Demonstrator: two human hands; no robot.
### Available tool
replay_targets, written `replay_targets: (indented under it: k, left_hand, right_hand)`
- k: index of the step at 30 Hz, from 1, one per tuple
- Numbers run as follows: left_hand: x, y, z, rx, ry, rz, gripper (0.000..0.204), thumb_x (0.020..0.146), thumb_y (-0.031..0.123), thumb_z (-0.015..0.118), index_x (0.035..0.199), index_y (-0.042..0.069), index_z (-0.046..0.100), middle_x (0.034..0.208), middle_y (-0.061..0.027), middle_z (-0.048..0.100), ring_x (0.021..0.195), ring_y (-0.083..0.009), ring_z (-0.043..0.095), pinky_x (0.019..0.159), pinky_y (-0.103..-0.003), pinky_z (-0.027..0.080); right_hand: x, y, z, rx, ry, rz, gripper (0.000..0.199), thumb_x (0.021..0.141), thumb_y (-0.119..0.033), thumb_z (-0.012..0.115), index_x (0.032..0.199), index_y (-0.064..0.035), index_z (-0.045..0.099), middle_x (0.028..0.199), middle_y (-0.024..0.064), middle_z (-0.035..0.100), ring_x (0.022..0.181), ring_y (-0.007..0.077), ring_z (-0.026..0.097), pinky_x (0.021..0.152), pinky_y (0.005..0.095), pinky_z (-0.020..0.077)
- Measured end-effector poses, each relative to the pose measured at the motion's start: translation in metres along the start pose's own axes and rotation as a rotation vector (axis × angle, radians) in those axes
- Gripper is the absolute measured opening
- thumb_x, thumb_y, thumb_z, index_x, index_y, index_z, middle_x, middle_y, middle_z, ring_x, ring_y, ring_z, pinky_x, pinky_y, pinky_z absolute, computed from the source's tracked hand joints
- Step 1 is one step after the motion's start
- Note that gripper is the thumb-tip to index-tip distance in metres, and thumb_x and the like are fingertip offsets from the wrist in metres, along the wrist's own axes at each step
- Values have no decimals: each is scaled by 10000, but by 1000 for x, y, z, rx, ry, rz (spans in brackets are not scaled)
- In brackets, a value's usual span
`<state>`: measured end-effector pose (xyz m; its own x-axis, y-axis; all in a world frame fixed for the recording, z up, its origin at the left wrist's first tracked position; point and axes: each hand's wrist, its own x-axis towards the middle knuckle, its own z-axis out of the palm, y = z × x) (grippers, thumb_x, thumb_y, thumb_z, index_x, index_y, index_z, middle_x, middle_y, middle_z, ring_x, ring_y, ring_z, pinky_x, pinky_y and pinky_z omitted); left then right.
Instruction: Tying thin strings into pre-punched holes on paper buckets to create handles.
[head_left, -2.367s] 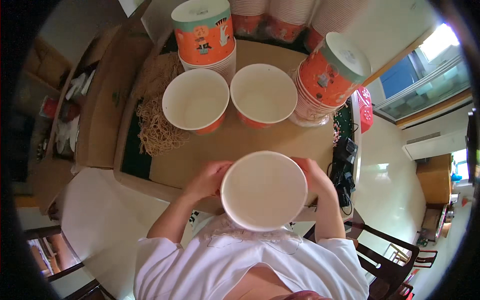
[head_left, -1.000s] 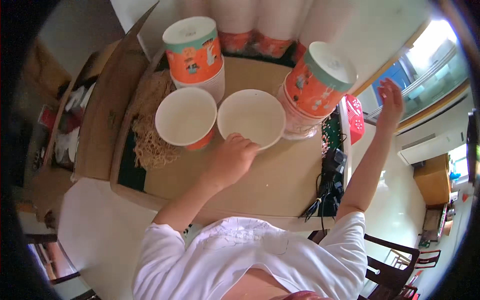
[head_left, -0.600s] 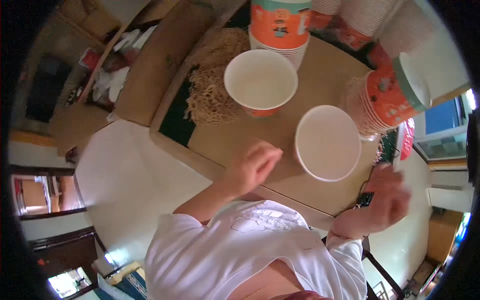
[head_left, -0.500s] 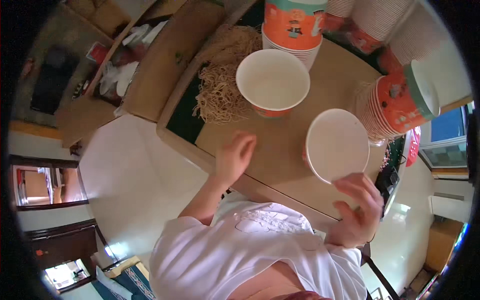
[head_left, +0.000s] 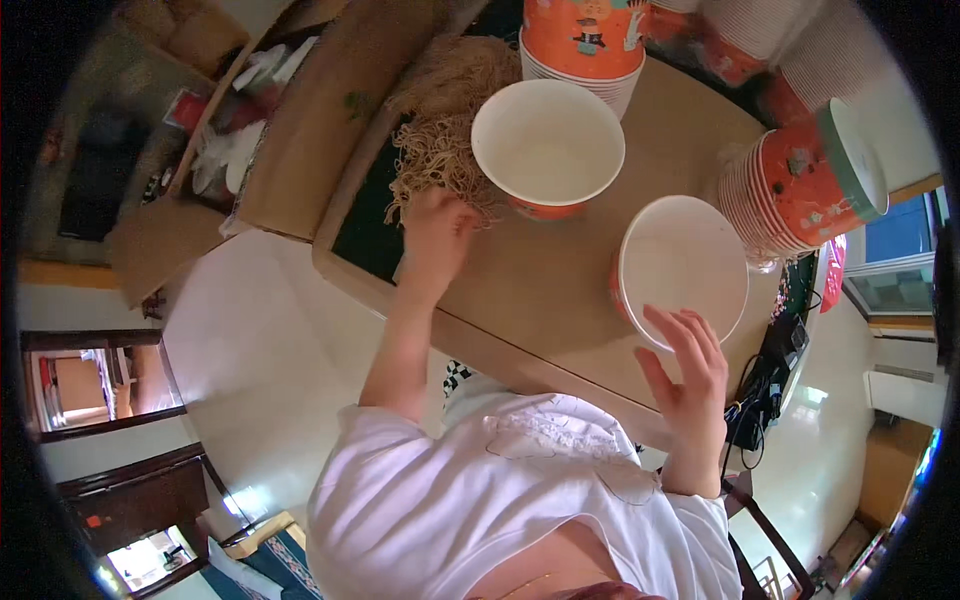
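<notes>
noodles (head_left: 445, 120) under the curled left hand (head_left: 437, 232); two open paper bowls (right hand (head_left: 690, 375) spread beside one).

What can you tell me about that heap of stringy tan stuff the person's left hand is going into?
The pile of dry noodles is a loose, tangled heap of thin, pale tan strands. It lies at the table's far left end, partly over a dark mat, beside the open paper bowl. Stray strands hang over its edges. The left hand rests on its near edge, fingers in the strands.
</notes>
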<state>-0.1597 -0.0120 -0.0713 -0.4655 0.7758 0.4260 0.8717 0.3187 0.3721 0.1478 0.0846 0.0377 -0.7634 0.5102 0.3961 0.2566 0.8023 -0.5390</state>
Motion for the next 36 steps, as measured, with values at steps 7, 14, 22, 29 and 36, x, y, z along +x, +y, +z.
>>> replay_targets:
  k: [7,14,22,29,36]
  left_hand:
    - [21,57,-137,-568,855,-70,98,823,-1,635,906,33,595,910,-79,549,792,-149,524,693,-260,449]
    - [0,125,-121,-816,-262,453,238,694,-53,717,900,42,643,755,-28,550,637,-189,551,542,-278,447]
    - [-51,134,-67,-848,-115,331,232,737,-52,720,921,59,631,845,-30,535,673,-132,524,544,-248,412]
    - [-78,126,-49,-1496,-336,-81,165,791,-75,666,885,44,598,901,-48,511,703,-78,463,597,-197,377]
    - [-79,128,-46,-1527,-258,-165,159,789,-85,654,903,11,601,897,-61,545,713,-81,494,583,-210,405]
  right_hand:
    - [-19,-17,-1,549,45,-112,270,678,95,682,934,13,658,865,125,666,749,270,625,686,351,525]
    - [-14,-25,36,749,161,-45,500,722,86,679,1199,18,545,1281,249,514,1142,316,556,915,394,475]
    - [-26,-28,48,1120,-225,358,538,810,-8,684,1301,-6,464,1132,173,598,970,287,628,790,353,518]
    - [-29,-16,33,612,-323,132,131,800,79,642,916,19,627,766,101,626,608,175,578,523,284,437]
    - [-38,-17,32,853,-103,374,96,836,20,663,922,23,620,822,115,661,654,147,625,567,247,498]
